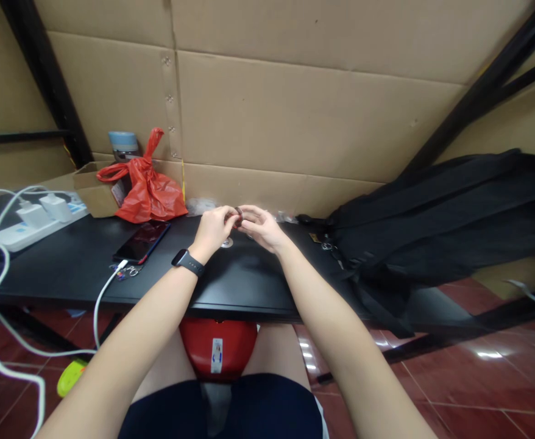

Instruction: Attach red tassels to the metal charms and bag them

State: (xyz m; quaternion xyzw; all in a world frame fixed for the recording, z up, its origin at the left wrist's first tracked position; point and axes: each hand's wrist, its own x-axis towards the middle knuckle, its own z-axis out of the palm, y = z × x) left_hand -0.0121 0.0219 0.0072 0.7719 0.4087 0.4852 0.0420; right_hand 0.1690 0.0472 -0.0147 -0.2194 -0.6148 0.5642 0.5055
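Both hands meet above the back part of the black table (244,286). Between their fingertips is a small dark, reddish ring-like thing (239,217). My left hand (213,230), with a black watch on its wrist, is closed on its left side. The fingers of my right hand (264,228) curve round its right side. A small round silvery thing (226,242) lies on the table just below the hands, partly hidden by the left one.
On the left are a phone (142,241), keys (133,270), a white power strip (43,227) with cables, a cardboard box (94,192) and a red plastic bag (155,192). A black backpack (441,219) lies at right. Cardboard stands behind.
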